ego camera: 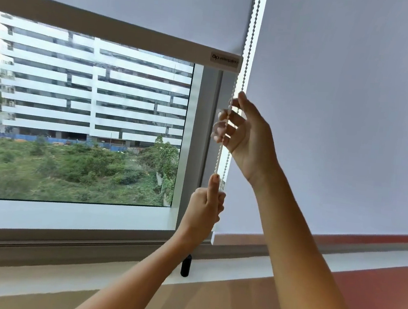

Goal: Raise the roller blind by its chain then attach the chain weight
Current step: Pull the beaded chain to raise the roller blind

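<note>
- Head view showed the left hand (204,209) nearest, closed in a fist on the lower run of the bead chain (225,131), thumb pointing up along it.
- Above it on the chain, the right hand (245,133) was loosely spread, fingers curled around the front strand; whether it truly gripped was unclear.
- Chain ran almost vertically as two white beaded strands, rising from the left hand through the right hand to the top of the frame.
- Left of the chain, the roller blind (138,4) hung partly raised, its bottom bar (110,28) level with the chain's upper part; the task looked mid-way.
- Below the chain, a small dark cylinder (185,265), probably the chain weight, stood on the sill, unattached and nearer the left hand.
</note>
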`<state>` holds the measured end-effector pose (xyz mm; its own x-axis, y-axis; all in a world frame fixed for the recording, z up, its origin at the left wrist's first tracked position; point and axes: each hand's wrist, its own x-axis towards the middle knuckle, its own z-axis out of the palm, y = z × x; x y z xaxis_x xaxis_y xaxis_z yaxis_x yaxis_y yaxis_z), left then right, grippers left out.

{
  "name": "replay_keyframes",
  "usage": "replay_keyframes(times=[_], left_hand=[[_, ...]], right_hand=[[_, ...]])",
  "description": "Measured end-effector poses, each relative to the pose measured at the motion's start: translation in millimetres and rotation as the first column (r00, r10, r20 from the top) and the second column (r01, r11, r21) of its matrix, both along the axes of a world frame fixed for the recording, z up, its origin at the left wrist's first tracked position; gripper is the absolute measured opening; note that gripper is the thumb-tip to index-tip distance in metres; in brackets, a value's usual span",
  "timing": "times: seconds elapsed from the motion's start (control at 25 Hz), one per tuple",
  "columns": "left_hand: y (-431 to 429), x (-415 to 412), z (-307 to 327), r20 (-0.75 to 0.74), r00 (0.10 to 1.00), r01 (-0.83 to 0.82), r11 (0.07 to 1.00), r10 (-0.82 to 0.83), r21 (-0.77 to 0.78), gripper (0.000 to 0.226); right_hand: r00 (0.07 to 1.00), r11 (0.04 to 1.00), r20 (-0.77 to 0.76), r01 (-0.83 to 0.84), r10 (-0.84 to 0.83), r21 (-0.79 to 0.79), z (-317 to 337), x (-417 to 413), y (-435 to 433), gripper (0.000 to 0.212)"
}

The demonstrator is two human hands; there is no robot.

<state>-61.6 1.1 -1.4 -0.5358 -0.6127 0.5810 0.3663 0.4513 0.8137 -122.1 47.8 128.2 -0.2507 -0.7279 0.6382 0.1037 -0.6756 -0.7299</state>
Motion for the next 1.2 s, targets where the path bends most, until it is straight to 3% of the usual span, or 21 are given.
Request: replay_keyframes(times=[0.16, 0.32, 0.48, 0.68, 0.8, 1.0, 1.2], left_hand=[[-6, 5, -27, 0.052, 0.997, -0.057, 0.994, 0.062, -0.09, 0.066], [3, 4, -23, 0.082, 0.994, -0.058, 0.991, 0.069, -0.124, 0.062], [4, 1, -21, 0.104, 0.994, 0.043, 0.998, -0.038, -0.049, 0.053], [-18, 16, 12, 0.122, 0.97, 0.194, 0.973, -0.209, 0.121, 0.067], [-35, 18, 41, 0.092, 0.98, 0.173, 0.982, -0.179, 0.076, 0.088], [-29, 25, 90, 0.08, 0.986, 0.15, 0.989, -0.149, 0.004, 0.081], [2, 31, 124, 0.06, 0.895, 0.43, 0.89, -0.442, 0.154, 0.066]], right_hand=[[1.0, 0.998, -0.014, 0.008, -0.007, 0.065, 40, 10, 6, 0.026], [0.959, 0.96, 0.073, 0.277, -0.274, -0.039, 47, 28, 2, 0.051], [0.905, 0.89, 0.15, 0.421, -0.399, -0.174, 38, 37, -2, 0.051], [0.837, 0.787, 0.128, 0.545, -0.533, -0.288, 23, 38, 3, 0.052], [0.797, 0.765, 0.075, 0.598, -0.599, -0.24, -12, 39, -3, 0.054], [0.708, 0.698, -0.036, 0.684, -0.705, -0.211, -72, 40, -3, 0.035], [0.742, 0.743, -0.037, 0.666, -0.669, -0.069, -117, 45, 0, 0.043]])
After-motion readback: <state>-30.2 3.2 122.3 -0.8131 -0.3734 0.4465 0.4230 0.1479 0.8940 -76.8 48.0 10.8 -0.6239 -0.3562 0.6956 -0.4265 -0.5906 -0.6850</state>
